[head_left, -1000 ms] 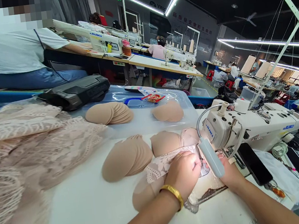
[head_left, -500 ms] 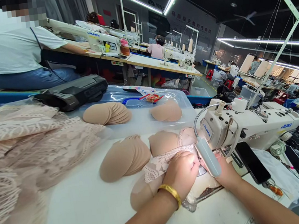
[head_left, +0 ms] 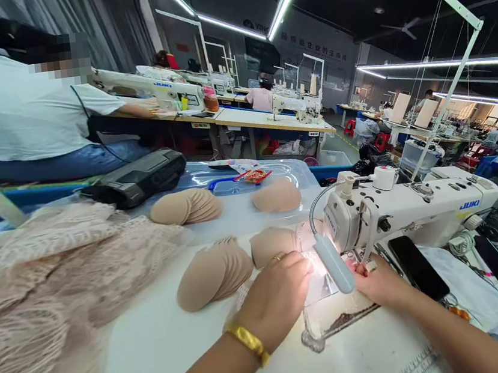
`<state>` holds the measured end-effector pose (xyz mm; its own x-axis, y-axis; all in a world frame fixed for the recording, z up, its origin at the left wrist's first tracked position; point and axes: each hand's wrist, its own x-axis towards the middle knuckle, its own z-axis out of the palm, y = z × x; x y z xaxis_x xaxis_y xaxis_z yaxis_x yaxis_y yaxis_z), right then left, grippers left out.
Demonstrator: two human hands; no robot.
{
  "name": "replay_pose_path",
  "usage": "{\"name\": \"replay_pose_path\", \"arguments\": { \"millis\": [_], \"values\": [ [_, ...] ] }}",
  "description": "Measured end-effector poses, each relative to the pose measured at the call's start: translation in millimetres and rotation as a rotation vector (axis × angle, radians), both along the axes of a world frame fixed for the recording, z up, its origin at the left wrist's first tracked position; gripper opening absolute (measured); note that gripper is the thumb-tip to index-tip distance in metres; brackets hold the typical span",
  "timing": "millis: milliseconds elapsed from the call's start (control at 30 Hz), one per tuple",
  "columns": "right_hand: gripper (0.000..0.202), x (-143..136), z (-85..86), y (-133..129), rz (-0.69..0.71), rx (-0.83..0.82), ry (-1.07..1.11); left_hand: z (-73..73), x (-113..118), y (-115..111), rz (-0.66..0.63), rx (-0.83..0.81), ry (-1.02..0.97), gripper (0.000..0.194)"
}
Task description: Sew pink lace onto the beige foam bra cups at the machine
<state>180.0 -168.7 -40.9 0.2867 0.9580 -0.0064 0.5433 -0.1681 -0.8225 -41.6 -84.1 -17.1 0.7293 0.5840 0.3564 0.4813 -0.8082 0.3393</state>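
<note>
My left hand point(head_left: 284, 288), with a gold bracelet at the wrist, is closed over the beige lace piece point(head_left: 243, 294) left of the needle area; most of that piece is hidden under it. My right hand point(head_left: 376, 280) has its fingers pinched beside the needle area of the white sewing machine point(head_left: 408, 209); what they hold is too small to name. A grey lamp point(head_left: 334, 262) on a bendy neck shines between my hands and covers part of the work. Beige oval pads point(head_left: 210, 276) lie fanned in a stack to the left.
Lace fabric point(head_left: 53, 295) heaps at the left. Behind the work sit a plastic lid point(head_left: 292, 172) with more pads and a black case point(head_left: 143, 178). A phone point(head_left: 419, 268) lies right of my right hand. A person in white point(head_left: 26, 111) sits at another machine.
My left hand has moved left, away from the needle, and my right hand slightly right, so the gap between them is wider. Less lace shows. The camera view has shifted a little.
</note>
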Motion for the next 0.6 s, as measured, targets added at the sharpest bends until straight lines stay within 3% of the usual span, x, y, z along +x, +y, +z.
{"name": "replay_pose_path", "arguments": {
  "millis": [100, 200, 267, 367, 500, 600],
  "values": [
    [0.014, 20, 13.7, -10, 0.076, -0.014, -0.177, -6.8, -14, 2, -0.020, -0.002, 0.186, 0.034],
    [0.020, 34, 21.5, -17, 0.135, -0.027, -0.354, -25.3, -26, -4, -0.024, -0.012, 0.185, 0.035],
    [0.023, 41, 19.3, -21, 0.168, -0.031, -0.489, -33.3, -32, -10, -0.042, -0.042, 0.134, 0.036],
    [0.027, 45, 9.9, -26, 0.234, -0.018, -0.737, -31.0, -39, -21, -0.096, -0.047, 0.103, 0.039],
    [0.015, 25, 7.5, -38, 0.320, 0.104, -0.876, -18.2, -46, -31, -0.118, 0.246, 0.077, 0.040],
    [0.011, -3, 15.2, -43, 0.532, 0.185, -0.819, -17.5, -54, -37, -0.082, 0.454, 0.068, 0.036]
  ]
}}
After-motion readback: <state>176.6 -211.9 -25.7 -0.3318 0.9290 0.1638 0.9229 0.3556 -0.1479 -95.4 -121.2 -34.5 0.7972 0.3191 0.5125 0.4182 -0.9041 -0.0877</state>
